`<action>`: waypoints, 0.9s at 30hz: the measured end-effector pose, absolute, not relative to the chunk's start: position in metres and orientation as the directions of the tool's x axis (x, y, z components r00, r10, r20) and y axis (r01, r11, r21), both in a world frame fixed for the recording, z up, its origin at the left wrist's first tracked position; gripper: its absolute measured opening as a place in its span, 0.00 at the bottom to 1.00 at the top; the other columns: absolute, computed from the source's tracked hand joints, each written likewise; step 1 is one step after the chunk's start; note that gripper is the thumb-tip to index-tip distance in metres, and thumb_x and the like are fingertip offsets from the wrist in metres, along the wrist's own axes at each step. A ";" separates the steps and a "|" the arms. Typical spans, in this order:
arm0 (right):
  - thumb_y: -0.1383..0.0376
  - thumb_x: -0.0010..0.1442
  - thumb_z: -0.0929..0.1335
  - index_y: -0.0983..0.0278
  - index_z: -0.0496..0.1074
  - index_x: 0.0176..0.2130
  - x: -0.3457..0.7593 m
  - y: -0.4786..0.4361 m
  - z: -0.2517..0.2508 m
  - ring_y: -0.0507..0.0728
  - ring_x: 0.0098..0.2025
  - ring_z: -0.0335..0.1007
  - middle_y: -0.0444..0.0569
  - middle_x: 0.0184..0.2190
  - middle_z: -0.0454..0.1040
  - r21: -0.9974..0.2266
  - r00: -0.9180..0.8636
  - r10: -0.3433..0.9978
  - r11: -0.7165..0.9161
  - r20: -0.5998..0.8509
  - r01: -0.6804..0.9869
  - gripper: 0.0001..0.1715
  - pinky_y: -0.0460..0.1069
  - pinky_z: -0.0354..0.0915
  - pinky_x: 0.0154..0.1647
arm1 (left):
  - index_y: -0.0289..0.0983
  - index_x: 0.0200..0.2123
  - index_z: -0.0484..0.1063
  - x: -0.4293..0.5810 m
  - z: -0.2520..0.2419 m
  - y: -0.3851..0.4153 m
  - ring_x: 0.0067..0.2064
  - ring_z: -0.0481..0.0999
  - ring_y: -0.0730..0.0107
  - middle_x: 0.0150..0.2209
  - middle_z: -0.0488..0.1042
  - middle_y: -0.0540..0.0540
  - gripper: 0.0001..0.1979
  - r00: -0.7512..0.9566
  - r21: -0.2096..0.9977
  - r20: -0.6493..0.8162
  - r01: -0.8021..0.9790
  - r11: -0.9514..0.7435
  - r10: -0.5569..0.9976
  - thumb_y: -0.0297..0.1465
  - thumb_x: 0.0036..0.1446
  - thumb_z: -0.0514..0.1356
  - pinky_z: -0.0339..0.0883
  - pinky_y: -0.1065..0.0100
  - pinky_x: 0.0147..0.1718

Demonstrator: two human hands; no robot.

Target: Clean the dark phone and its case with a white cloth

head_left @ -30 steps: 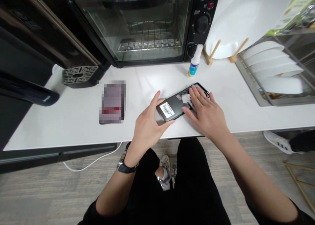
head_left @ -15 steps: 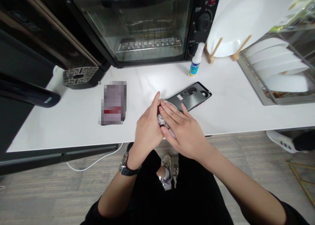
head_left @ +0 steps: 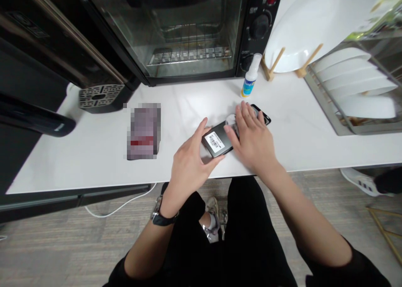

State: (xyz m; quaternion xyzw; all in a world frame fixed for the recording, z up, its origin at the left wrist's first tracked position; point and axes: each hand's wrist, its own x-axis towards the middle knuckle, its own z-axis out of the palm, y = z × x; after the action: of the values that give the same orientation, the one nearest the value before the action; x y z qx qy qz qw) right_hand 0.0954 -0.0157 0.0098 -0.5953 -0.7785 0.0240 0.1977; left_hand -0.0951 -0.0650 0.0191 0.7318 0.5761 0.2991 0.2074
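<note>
Now the right hand (head_left: 253, 134) lay spread over a white cloth (head_left: 231, 120) on the upper end of a black smartphone (head_left: 220, 133), its grip unclear, while the loosely cupped left hand (head_left: 190, 161) touched the phone's lower edge. The phone lay back-up, mid-frame, on the white tabletop (head_left: 94, 153), its barcode label (head_left: 215, 143) showing.

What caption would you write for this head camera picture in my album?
Left hand touches a black rectangular smartphone; right hand presses a white cloth on its back.
</note>
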 end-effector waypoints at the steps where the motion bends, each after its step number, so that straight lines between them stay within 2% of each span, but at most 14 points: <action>1: 0.51 0.78 0.57 0.83 0.59 0.73 0.083 -0.019 0.011 0.73 0.79 0.52 0.71 0.76 0.55 -0.278 -0.249 0.929 0.325 0.276 0.904 0.43 0.71 0.50 0.79 | 0.49 0.77 0.50 -0.095 0.019 -0.065 0.67 0.76 0.53 0.69 0.73 0.46 0.50 0.158 0.645 0.201 0.721 -0.252 0.967 0.35 0.59 0.73 0.70 0.53 0.67; 4: 0.56 0.78 0.56 0.81 0.58 0.74 0.052 -0.039 0.016 0.68 0.79 0.52 0.67 0.76 0.55 -0.302 -0.395 0.881 0.463 0.261 0.833 0.39 0.67 0.48 0.81 | 0.47 0.77 0.50 -0.096 0.017 -0.066 0.69 0.74 0.55 0.74 0.66 0.44 0.39 0.144 0.628 0.207 0.739 -0.244 0.968 0.28 0.68 0.60 0.70 0.53 0.67; 6: 0.58 0.78 0.55 0.81 0.56 0.75 0.045 -0.055 0.019 0.66 0.80 0.52 0.65 0.77 0.54 -0.313 -0.448 0.854 0.515 0.263 0.798 0.38 0.66 0.47 0.82 | 0.46 0.78 0.48 -0.097 0.016 -0.068 0.70 0.73 0.55 0.76 0.63 0.44 0.40 0.138 0.619 0.197 0.750 -0.233 0.971 0.24 0.67 0.55 0.70 0.53 0.67; 11: 0.62 0.79 0.54 0.72 0.57 0.76 0.074 -0.081 0.019 0.61 0.80 0.50 0.55 0.78 0.53 -0.300 -0.551 0.799 0.601 0.239 0.741 0.33 0.67 0.53 0.81 | 0.47 0.79 0.44 -0.097 0.015 -0.069 0.65 0.78 0.53 0.69 0.73 0.45 0.49 0.142 0.617 0.165 0.758 -0.214 0.976 0.24 0.60 0.62 0.73 0.53 0.64; 15: 0.64 0.79 0.56 0.68 0.55 0.77 0.116 -0.078 0.014 0.63 0.80 0.51 0.55 0.78 0.54 -0.246 -0.414 0.872 0.474 0.260 0.845 0.33 0.70 0.56 0.78 | 0.48 0.78 0.45 -0.095 0.016 -0.067 0.66 0.76 0.53 0.68 0.73 0.46 0.53 0.152 0.631 0.202 0.735 -0.248 0.967 0.34 0.59 0.72 0.70 0.54 0.66; 17: 0.61 0.79 0.56 0.69 0.56 0.76 0.130 -0.067 0.011 0.65 0.80 0.52 0.58 0.78 0.54 -0.225 -0.322 0.904 0.388 0.280 0.894 0.33 0.72 0.56 0.77 | 0.49 0.78 0.46 -0.095 0.016 -0.067 0.67 0.76 0.53 0.68 0.74 0.46 0.54 0.162 0.635 0.213 0.727 -0.262 0.964 0.38 0.58 0.74 0.69 0.53 0.68; 20: 0.60 0.79 0.55 0.72 0.58 0.75 0.135 -0.044 0.009 0.68 0.79 0.53 0.61 0.77 0.57 -0.216 -0.258 0.926 0.321 0.275 0.922 0.33 0.72 0.54 0.77 | 0.50 0.78 0.48 -0.095 0.016 -0.066 0.67 0.76 0.53 0.68 0.74 0.45 0.53 0.169 0.634 0.219 0.724 -0.272 0.961 0.38 0.58 0.75 0.68 0.52 0.68; 24: 0.63 0.77 0.57 0.82 0.56 0.74 0.110 -0.014 0.011 0.73 0.79 0.51 0.71 0.76 0.54 -0.236 -0.173 0.951 0.235 0.257 0.943 0.36 0.71 0.52 0.78 | 0.49 0.77 0.50 -0.096 0.017 -0.065 0.67 0.75 0.52 0.68 0.74 0.44 0.51 0.174 0.629 0.221 0.727 -0.276 0.960 0.37 0.58 0.75 0.67 0.52 0.69; 27: 0.64 0.77 0.57 0.85 0.57 0.73 0.080 -0.010 0.015 0.73 0.79 0.51 0.72 0.76 0.55 -0.247 -0.216 0.947 0.274 0.240 0.929 0.36 0.69 0.49 0.80 | 0.47 0.77 0.50 -0.096 0.017 -0.065 0.68 0.74 0.51 0.69 0.73 0.43 0.50 0.183 0.622 0.227 0.728 -0.287 0.957 0.37 0.59 0.74 0.67 0.53 0.69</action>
State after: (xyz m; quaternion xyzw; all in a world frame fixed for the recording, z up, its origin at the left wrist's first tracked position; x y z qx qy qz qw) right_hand 0.0798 -0.0099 0.0150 -0.6018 -0.7792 0.0249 0.1732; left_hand -0.0955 -0.0652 0.0169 0.7449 0.5654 0.2977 0.1918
